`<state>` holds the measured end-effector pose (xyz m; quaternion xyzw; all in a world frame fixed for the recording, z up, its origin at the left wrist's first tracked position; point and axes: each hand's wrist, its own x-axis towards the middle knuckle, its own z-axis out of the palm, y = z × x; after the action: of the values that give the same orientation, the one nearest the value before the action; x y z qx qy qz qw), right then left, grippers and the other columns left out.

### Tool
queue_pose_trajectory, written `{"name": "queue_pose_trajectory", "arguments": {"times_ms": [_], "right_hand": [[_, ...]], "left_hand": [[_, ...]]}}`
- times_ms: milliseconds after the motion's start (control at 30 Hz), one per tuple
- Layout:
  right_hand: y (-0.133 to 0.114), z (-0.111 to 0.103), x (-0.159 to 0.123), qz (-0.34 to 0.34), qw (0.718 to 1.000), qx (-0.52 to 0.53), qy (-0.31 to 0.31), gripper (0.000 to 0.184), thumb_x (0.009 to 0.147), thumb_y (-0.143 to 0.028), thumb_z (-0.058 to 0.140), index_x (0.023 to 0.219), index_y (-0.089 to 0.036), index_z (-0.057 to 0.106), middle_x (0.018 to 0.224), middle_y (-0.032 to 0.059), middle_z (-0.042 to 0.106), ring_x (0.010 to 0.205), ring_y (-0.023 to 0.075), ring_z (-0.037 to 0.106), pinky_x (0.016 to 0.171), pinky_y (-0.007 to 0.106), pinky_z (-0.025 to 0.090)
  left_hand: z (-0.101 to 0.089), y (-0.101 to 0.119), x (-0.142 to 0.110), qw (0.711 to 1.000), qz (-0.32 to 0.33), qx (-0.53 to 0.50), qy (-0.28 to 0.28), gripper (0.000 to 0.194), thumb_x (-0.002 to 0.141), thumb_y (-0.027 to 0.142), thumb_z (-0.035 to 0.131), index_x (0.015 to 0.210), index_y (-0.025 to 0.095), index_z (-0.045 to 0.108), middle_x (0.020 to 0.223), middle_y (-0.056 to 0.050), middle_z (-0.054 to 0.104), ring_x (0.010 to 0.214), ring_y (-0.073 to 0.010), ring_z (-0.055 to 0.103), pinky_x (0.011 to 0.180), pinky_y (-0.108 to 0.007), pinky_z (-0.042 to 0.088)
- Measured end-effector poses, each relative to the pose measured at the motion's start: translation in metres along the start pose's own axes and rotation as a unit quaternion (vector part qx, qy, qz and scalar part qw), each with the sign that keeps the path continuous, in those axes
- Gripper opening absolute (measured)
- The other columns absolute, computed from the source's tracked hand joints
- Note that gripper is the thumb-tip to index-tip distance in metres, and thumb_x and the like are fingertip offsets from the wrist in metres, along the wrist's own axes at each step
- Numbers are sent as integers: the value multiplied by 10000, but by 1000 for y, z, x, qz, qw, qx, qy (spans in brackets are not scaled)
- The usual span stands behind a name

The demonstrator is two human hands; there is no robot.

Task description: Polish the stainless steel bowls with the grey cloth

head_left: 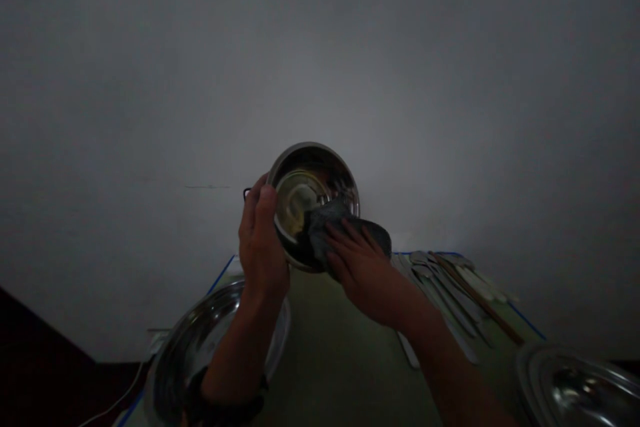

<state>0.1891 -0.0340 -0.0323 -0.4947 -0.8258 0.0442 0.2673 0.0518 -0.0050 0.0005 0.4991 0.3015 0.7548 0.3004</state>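
Observation:
My left hand is closed on the left rim of a shiny round metal pot, the thumb over its edge. The pot is held up above the table, tilted so that its open side faces me. A dark loop, perhaps a handle, pokes out left of my fingers. My right hand holds a dark grey cloth against the pot's lower right inside wall and rim. Part of the cloth hangs over to the right of the rim. The fingers lie over the cloth, and its far side is hidden.
Below my left arm stands a large metal basin. Several long utensils, some with pale handles, lie at the table's right. Stacked metal dishes sit at lower right. A pale wall rises behind the green table.

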Motion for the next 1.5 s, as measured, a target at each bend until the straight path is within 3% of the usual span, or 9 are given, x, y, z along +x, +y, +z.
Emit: {"name": "queue_pose_trajectory", "arguments": {"times_ms": [200,500,600,733,900,1100,1233,1367,1500], "right_hand": [[31,14,2,105,975,-97,170,562,927,-395,364,1422,-130,346,1557,119,98,1425,325,-12,1117,589,150],[44,18,10,78,966,44,241,587,914,-328,359,1451,-145,208,1566,131,-80,1429,289,-79,1129,570,148],[48,17,12,70,951,85,289,715,847,-282,476,1450,-145,116,1558,171,-12,1438,280,31,1130,549,192],[56,9,11,115,921,124,351,838,783,-264,563,1442,-161,55,1505,199,223,1361,285,316,1076,516,319],[60,-3,8,185,912,96,354,561,747,-323,604,1237,-118,423,1178,185,578,1093,305,553,905,470,450],[50,-4,7,126,937,47,322,190,783,-295,515,939,-187,513,938,99,572,835,241,557,720,387,473],[44,-5,8,80,944,30,320,168,771,-270,519,923,-198,505,956,95,556,838,228,544,699,353,461],[43,-10,6,105,928,69,350,210,761,-349,580,900,-202,527,858,53,602,753,201,556,655,321,447],[40,-6,9,179,886,186,385,316,726,-443,627,915,-194,576,778,28,646,709,199,585,627,315,449]], "left_hand": [[8,0,-7,998,-17,32,-42,378,883,482,456,1131,242,610,1166,-25,631,1132,-201,544,991,-336,392],[15,-2,-12,998,-39,1,-53,364,871,482,485,1114,243,611,1166,-20,630,1109,-190,558,959,-317,415],[14,0,-12,996,-52,-3,-71,369,864,488,490,1118,249,609,1171,-23,631,1107,-205,566,954,-339,429],[11,3,-12,987,-87,-6,-133,373,858,479,499,1129,248,609,1189,-37,634,1127,-238,565,992,-397,413],[7,1,-10,970,-118,-18,-212,331,852,424,537,1122,265,644,1168,-33,666,1167,-249,554,1034,-399,382],[3,2,-10,924,-171,29,-341,341,869,411,511,1143,266,653,1173,-58,672,1095,-268,604,985,-419,434],[5,5,-12,931,-120,63,-338,281,857,402,536,1060,303,703,1150,-32,686,1148,-267,574,1011,-398,413],[-1,10,-9,930,-140,50,-337,291,839,397,572,1062,262,702,1098,-46,708,1079,-276,614,950,-405,459],[-8,15,-4,964,-111,-64,-234,311,831,393,582,1084,237,674,1080,-33,710,1039,-256,631,894,-370,493]]}}
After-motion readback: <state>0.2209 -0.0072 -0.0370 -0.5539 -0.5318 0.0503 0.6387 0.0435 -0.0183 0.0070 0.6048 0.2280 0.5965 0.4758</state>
